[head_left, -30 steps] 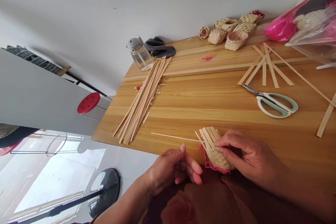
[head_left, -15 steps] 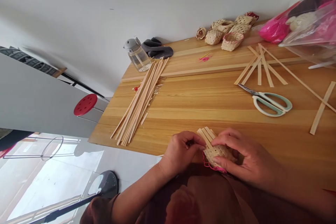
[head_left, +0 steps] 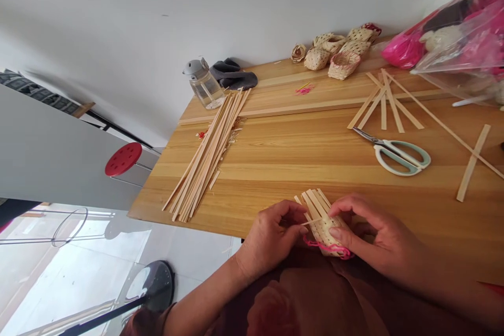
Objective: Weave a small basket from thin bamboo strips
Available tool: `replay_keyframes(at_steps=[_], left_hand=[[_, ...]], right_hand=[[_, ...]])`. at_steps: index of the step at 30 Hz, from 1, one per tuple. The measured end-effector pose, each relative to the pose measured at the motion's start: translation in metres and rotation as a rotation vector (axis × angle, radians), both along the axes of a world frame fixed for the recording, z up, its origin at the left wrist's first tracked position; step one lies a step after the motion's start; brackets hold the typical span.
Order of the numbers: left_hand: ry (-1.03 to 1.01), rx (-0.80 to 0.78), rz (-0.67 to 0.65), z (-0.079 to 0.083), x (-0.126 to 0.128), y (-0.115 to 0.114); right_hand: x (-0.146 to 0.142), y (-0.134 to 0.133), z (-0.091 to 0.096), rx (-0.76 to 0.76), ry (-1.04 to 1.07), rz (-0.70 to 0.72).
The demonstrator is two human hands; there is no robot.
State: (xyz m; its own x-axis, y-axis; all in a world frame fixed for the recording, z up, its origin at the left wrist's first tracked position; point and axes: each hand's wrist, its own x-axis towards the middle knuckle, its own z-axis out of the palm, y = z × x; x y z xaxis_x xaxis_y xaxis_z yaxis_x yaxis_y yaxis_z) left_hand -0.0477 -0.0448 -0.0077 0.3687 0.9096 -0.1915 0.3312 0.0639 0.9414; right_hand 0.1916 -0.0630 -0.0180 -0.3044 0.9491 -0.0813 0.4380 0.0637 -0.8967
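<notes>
A small woven piece of pale wood strips [head_left: 326, 231] is at the table's front edge, close to my body. Loose strip ends fan out from its far side, and pink yarn [head_left: 334, 248] runs along its near side. My left hand [head_left: 271, 233] pinches a thin strip [head_left: 313, 221] at the left of the weave. With thumb and fingers, my right hand [head_left: 370, 231] grips the right side of the woven piece. Part of the weave is hidden behind my right fingers.
Scissors [head_left: 397, 155] lie right of centre, below fanned strips [head_left: 384, 102]. A bundle of long strips [head_left: 208, 160] lies left, near a water bottle [head_left: 205, 84]. Small woven baskets [head_left: 344, 64] and a plastic bag of pink things [head_left: 452, 37] stand along the wall. A red stool [head_left: 123, 159] is beyond the table.
The woven piece has turned, showing more loose strip ends and more of its side. A thin strip now shows between my left fingers and the weave. The view has shifted slightly.
</notes>
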Motion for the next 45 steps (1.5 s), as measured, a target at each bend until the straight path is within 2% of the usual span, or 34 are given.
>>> replay_keyframes(at_steps=[2,5,10,12,15,19,21,23,24,25,26,27,29,33,35,37,40,45], left_hand=[[0.059,0.053,-0.065,0.004,-0.001,0.001],[0.221,0.221,-0.152,0.013,-0.002,0.004],[0.598,0.758,-0.367,0.033,-0.004,0.008],[0.684,0.933,-0.404,0.042,-0.003,0.009],[0.747,1.11,-0.319,0.049,0.001,0.007],[0.769,1.36,-0.054,0.047,-0.003,0.0],[0.706,1.526,0.023,0.041,-0.012,-0.008],[0.54,1.702,0.112,0.035,-0.023,-0.015],[0.498,1.7,0.125,0.032,-0.028,-0.018],[0.479,1.655,0.075,0.029,-0.031,-0.019],[0.478,1.544,-0.033,0.027,-0.032,-0.017],[0.485,1.332,-0.127,0.025,-0.03,-0.014],[0.363,0.943,-0.099,0.021,-0.022,-0.001],[0.188,0.421,-0.004,0.016,0.003,0.035],[0.178,0.206,-0.091,0.017,0.012,0.048],[0.199,0.086,-0.162,0.02,0.016,0.057],[0.2,0.004,-0.213,0.025,0.015,0.062],[0.146,-0.05,-0.191,0.026,0.008,0.061]], right_hand=[[0.0,-0.003,-0.002,-0.07,0.052,-0.04],[-0.002,-0.004,-0.001,-0.098,0.124,-0.06],[-0.005,0.002,0.002,0.071,0.082,0.095],[-0.004,0.004,0.002,0.116,0.039,0.13],[-0.004,0.004,0.002,0.131,0.026,0.129],[-0.006,0.004,0.003,0.123,0.028,0.079],[-0.008,0.005,0.003,0.103,0.01,0.027],[-0.011,0.006,0.002,0.072,-0.003,-0.019],[-0.012,0.007,0.002,0.058,-0.003,-0.034],[-0.013,0.007,0.001,0.046,0.001,-0.041],[-0.013,0.006,0.0,0.04,0.007,-0.042],[-0.014,0.006,0.0,0.046,0.012,-0.038],[-0.015,0.006,-0.001,0.097,0.008,-0.008],[-0.016,0.006,0.001,0.247,-0.038,0.112],[-0.015,0.006,0.002,0.299,-0.06,0.15],[-0.014,0.005,0.003,0.334,-0.079,0.163],[-0.013,0.003,0.005,0.334,-0.091,0.167],[-0.016,0.006,0.008,0.246,-0.079,0.177]])
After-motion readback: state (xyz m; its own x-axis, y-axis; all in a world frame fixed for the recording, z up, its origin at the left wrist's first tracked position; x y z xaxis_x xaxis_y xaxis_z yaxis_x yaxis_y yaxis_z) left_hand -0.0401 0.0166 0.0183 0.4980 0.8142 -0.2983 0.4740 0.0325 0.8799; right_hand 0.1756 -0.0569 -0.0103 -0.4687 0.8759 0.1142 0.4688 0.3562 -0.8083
